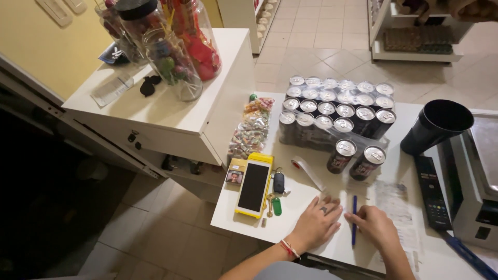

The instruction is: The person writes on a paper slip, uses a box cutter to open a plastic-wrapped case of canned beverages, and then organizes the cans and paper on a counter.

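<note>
My left hand (317, 223) lies flat on the white counter (244, 220), fingers spread, a red band at its wrist. My right hand (377, 226) rests beside it with its fingers curled over a paper slip (397, 207). A blue pen (354, 220) lies on the counter between the two hands, touching or almost touching my right fingers. I cannot tell whether the right hand grips anything.
A yellow-cased phone (253, 185), a small box (235, 175), keys with a green tag (275, 199), a tape strip (308, 171), candy bags (250, 129). Two loose cans (355, 158) stand before a wrapped pack of cans (337, 109). Right: black cup (437, 126), remote (432, 193), register (474, 176). Jars (168, 46) on the left cabinet.
</note>
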